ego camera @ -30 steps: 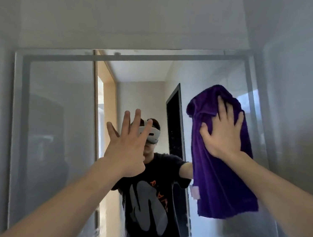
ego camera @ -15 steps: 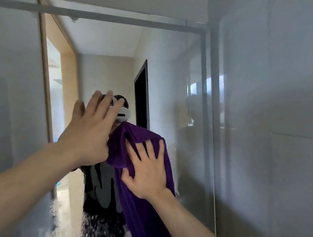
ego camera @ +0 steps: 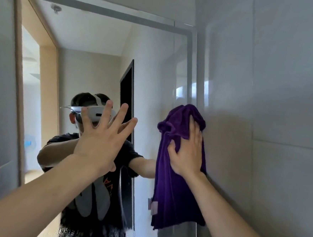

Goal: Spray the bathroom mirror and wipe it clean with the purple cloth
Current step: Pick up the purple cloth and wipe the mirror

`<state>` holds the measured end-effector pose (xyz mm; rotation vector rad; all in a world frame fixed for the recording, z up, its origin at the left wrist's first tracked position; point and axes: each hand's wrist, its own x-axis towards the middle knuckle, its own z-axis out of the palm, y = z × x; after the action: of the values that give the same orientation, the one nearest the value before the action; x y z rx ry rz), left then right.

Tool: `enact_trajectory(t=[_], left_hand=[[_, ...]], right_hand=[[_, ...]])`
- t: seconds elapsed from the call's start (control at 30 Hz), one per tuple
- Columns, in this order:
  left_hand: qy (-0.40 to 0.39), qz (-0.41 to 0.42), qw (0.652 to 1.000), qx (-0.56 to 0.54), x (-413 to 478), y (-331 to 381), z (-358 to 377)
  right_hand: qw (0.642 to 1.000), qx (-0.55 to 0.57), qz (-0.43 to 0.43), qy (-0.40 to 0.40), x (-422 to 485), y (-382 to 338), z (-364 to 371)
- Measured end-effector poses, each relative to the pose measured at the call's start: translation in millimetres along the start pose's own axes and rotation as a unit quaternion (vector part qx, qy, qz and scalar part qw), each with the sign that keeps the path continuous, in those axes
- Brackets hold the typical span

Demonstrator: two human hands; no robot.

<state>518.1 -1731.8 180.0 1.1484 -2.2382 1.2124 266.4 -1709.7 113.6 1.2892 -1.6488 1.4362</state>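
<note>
The bathroom mirror fills the left and middle of the head view, framed in grey. My right hand presses the purple cloth flat against the glass at the mirror's right edge, beside the frame. The cloth hangs down below my palm, with a small white label at its lower left. My left hand is raised in front of the mirror with fingers spread and holds nothing; whether it touches the glass I cannot tell. No spray bottle is in view.
A glossy grey tiled wall meets the mirror's right frame at a corner. The mirror reflects a person in a dark shirt, a wooden door frame and a dark doorway. Water droplets speckle the lower glass.
My right hand has swept the purple cloth from the mirror's middle over to its right edge. My left hand stays raised, fingers now spread wider.
</note>
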Motion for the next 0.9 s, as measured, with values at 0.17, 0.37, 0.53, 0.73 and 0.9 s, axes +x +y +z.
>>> enact_trajectory(t=[0.17, 0.37, 0.53, 0.73, 0.9], left_hand=[[0.01, 0.004, 1.0, -0.014, -1, -2, 2], [0.018, 0.011, 0.999, -0.03, 0, -1, 1], [0.045, 0.012, 0.997, -0.066, -10, -2, 0], [0.042, 0.03, 0.996, -0.07, -85, 49, 37], [-0.052, 0.018, 0.998, -0.022, -104, 48, 62]], right_hand=[[0.997, -0.043, 0.002, 0.067, 83, -49, -2], [0.995, -0.061, -0.062, 0.048, 41, -97, 16], [0.995, -0.063, -0.064, -0.049, -73, -83, 37], [0.986, -0.089, -0.046, -0.136, -153, -18, 45], [0.994, -0.052, -0.043, -0.088, -163, 27, 40]])
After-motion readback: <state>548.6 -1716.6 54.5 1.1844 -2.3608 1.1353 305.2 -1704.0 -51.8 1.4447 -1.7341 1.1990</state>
